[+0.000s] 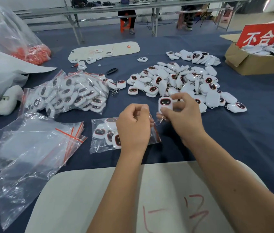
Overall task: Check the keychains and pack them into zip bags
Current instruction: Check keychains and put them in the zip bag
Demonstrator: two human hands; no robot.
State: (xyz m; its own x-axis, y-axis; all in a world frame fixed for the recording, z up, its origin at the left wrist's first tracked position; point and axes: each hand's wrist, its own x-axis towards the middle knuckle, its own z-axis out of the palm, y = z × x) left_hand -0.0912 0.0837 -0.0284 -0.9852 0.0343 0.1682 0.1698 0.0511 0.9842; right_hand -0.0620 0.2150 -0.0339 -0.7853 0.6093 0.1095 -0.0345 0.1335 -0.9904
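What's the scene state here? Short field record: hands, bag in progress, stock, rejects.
left hand: pinches the open edge of the zip bag
right hand: holds one white keychain upright, face toward camera
zip bag: on the blue table, partly filled with keychains
unpacked pile: loose keychains, beyond the hands
packed bags: filled, heaped at left
empty bags: stack with red zip strips, near left
cardboard box: far right, red sign, holds keychains

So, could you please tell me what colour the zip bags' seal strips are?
Red, on the empty zip bags, seen in the head view.
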